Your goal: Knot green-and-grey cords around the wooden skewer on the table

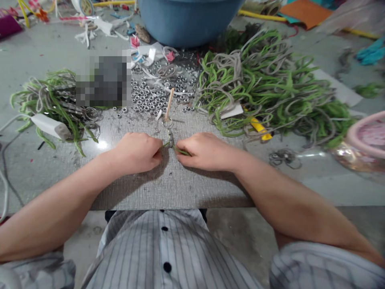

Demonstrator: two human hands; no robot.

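Between my hands lies a short chain of metal nuts (171, 138), with a thin key ring (167, 121) at its far end and green cord coming out on both sides. My left hand (140, 151) is closed on the cord's left end. The green cord (183, 152) on the other side is pinched in my right hand (201, 152). Both fists rest low over the grey textured table (132, 192). A wooden stick (169, 102) stands at the key ring, its foot by the ring. The fingertips are partly hidden.
Loose metal nuts (150, 97) are spread beyond my hands. Piles of green and grey cords lie right (264, 84) and left (57, 94). A blue basin (189, 20) stands at the back. A white device (51, 126), yellow tool (261, 128) and pink-rimmed container (365, 134) flank the workspace.
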